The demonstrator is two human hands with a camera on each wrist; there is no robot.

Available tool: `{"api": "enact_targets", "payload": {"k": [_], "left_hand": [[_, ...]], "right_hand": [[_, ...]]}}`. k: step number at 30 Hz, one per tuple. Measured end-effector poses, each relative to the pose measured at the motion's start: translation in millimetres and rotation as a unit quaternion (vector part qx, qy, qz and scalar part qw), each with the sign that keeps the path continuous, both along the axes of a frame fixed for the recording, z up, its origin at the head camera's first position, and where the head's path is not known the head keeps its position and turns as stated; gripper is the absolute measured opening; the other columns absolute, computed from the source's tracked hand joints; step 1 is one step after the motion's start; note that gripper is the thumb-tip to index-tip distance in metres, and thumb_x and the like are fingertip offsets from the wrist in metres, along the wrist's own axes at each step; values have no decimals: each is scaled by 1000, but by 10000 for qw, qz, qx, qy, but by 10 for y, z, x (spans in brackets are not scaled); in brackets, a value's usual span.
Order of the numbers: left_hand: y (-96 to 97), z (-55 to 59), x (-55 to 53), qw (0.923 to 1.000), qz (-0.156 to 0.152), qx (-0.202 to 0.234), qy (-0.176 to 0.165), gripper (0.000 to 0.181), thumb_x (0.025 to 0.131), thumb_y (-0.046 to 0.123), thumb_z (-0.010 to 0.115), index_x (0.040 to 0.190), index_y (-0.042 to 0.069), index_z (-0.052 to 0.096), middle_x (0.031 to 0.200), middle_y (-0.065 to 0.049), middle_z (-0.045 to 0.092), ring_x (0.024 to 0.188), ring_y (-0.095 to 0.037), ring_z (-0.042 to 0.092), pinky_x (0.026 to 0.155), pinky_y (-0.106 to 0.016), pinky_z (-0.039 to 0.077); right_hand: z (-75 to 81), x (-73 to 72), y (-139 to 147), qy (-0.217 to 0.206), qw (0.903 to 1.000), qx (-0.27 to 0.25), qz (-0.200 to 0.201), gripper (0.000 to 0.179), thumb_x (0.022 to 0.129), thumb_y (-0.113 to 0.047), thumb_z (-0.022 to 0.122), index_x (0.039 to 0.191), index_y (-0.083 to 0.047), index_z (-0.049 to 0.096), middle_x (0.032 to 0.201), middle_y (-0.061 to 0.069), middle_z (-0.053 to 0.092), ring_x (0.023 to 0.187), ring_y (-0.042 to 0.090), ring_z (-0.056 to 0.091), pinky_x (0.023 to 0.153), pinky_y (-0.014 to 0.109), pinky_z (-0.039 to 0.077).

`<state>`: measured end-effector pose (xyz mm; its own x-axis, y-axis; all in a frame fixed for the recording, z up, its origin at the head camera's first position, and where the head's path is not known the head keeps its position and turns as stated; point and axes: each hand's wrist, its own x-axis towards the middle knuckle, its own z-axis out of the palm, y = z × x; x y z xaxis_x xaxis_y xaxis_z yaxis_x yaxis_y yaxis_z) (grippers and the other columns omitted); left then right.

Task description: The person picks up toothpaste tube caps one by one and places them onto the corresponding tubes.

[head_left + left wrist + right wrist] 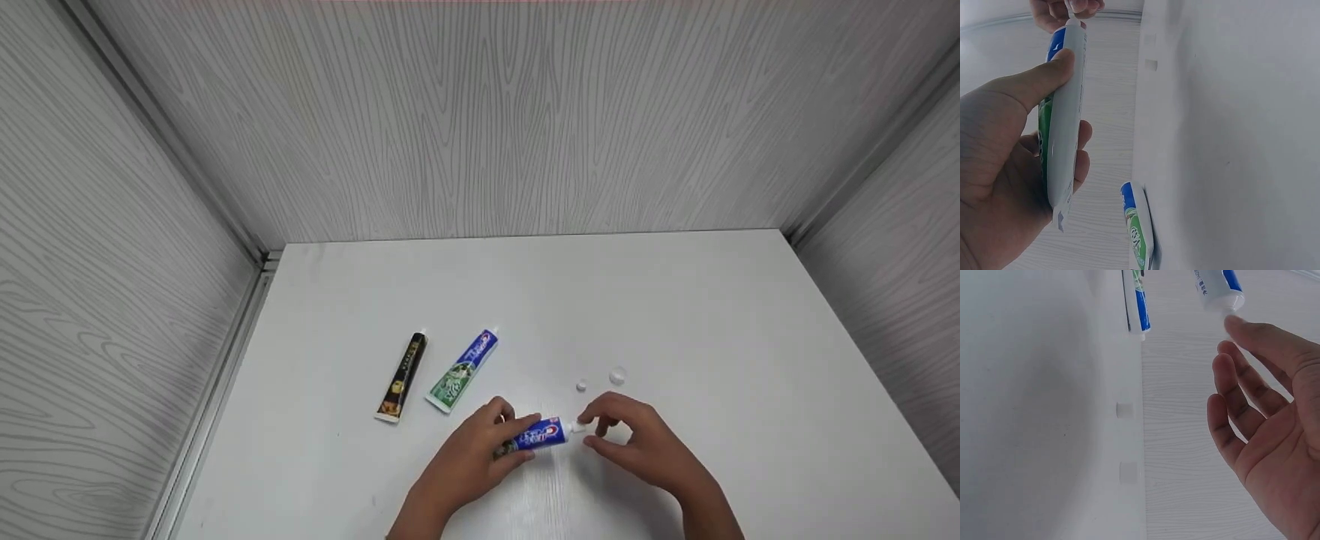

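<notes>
My left hand (480,454) grips a blue, green and white toothpaste tube (544,433), its thumb along one side and fingers round the other. The tube's white cap end (577,427) points right, toward my right hand (637,442). The right index fingertip is at the cap; in the head view the thumb tip sits just below it with a small gap. In the right wrist view the thumb (1266,340) partly hides the cap, and the other fingers are spread and loosely bent.
Left of the hands lie a second blue-green toothpaste tube (463,371) and a black tube (402,377), nozzle ends pointing away. Beyond the right hand are a small white cap (581,385) and a larger whitish cap (617,376). Wood-grain panels (480,120) enclose the white table (675,300).
</notes>
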<state>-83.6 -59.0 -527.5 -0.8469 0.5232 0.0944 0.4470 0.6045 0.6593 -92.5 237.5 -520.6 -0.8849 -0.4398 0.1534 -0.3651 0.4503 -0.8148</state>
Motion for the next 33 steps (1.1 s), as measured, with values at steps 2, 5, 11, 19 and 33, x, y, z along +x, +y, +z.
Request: {"api": "enact_targets", "payload": {"k": [2,5,11,19,33], "left_hand": [[5,8,4,10000,0,-1,-29,49,100,42,74,148,36,64,114,7,54,99,-5,50,87,-24,48],[12,14,8,10000,-8,6,-89,50,100,41,74,148,37,63,114,7,54,99,-5,50,86,-24,47],[16,25,22,9999,-10,-14,-123,50,99,37,76,148,37,63,114,8,54,99,-5,50,86,-24,47],[8,31,21,10000,-52,6,-66,49,100,41,74,147,36,64,114,8,54,98,-5,50,85,-23,47],[13,20,22,9999,-85,-24,-50,48,99,40,75,146,37,65,113,7,55,98,-5,50,85,-24,48]], "right_hand": [[14,-2,-2,-31,10000,36,-24,26,91,-9,84,108,-26,74,106,-9,74,86,12,67,80,32,57],[18,-1,-4,-80,9999,106,-70,26,92,-9,83,106,-28,73,104,-10,74,87,11,67,79,32,58],[-19,-8,7,-68,9999,103,36,16,97,-16,79,110,-24,74,105,-9,75,87,10,66,80,33,57],[-39,-5,17,-182,9996,39,190,12,104,-26,71,115,-23,75,110,-2,77,92,10,68,86,29,56],[-63,-15,-3,-598,9977,299,91,18,109,-36,62,108,-25,75,108,-11,75,99,9,67,93,31,53]]}}
